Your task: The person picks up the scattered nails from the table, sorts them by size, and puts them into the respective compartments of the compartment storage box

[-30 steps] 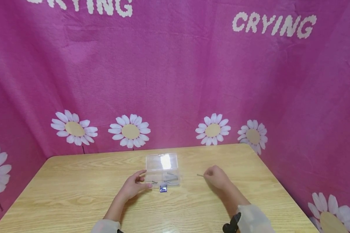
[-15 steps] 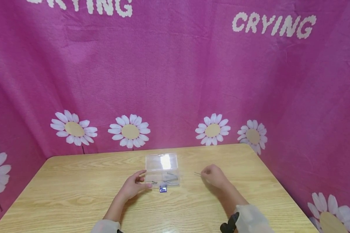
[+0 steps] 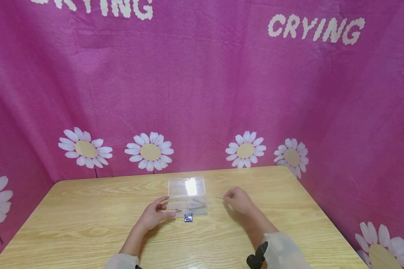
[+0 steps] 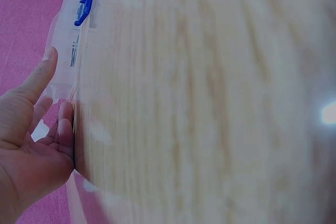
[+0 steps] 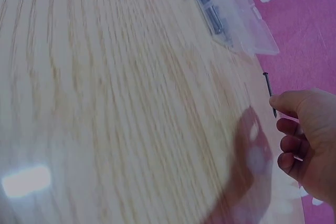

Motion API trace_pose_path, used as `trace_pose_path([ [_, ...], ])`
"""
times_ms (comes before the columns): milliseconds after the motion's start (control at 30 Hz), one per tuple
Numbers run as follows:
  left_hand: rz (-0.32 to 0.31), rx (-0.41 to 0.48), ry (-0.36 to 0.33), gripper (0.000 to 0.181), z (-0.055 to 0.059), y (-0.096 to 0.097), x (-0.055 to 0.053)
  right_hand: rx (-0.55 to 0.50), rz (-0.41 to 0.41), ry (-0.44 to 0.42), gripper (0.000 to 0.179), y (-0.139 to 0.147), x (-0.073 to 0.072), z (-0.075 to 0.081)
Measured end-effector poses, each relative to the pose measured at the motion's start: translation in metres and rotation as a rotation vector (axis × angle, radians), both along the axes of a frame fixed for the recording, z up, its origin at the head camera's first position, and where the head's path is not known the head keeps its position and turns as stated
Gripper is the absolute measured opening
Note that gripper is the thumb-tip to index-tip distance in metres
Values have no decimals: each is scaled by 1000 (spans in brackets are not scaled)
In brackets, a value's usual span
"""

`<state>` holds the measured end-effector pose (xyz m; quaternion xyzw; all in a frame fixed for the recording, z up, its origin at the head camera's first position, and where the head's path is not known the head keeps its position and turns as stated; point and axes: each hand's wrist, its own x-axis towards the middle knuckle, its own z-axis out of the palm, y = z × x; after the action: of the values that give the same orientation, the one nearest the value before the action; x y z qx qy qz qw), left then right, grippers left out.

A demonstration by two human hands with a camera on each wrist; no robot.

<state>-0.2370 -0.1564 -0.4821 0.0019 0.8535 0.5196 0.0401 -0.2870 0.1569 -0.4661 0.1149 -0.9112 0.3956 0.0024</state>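
A clear plastic box [image 3: 177, 204] lies on the table with its lid [image 3: 180, 186] raised at the back. Several nails [image 3: 198, 205] lie in its right compartment, and small dark nails or screws [image 3: 178, 210] show in the left one. My left hand [image 3: 152, 216] holds the left end of the box, thumb at the front wall and fingers round the back corner. A blue latch [image 4: 85, 8] hangs at the front. To the right of the box, my right hand [image 3: 240, 200] pinches a nail [image 5: 269, 88] between thumb and forefinger, its head pointing toward the box, above the table.
The wooden table [image 3: 97, 224] spreads out around the box. Behind its far edge hangs a pink cloth [image 3: 202, 93] with white daisies and lettering, which also covers the left and right sides.
My right hand has moved left and slightly away from me with the nail, closer to the box. The left hand and the box have stayed in place.
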Motion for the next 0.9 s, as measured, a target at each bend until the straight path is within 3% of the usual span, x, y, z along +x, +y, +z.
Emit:
trace_pose_path([
  [300, -4, -7, -1, 70, 0, -1, 1, -32, 26, -8, 8, -21, 0, 5],
  [900, 6, -5, -8, 70, 1, 0, 2, -189, 83, -183, 11, -62, 7, 3],
])
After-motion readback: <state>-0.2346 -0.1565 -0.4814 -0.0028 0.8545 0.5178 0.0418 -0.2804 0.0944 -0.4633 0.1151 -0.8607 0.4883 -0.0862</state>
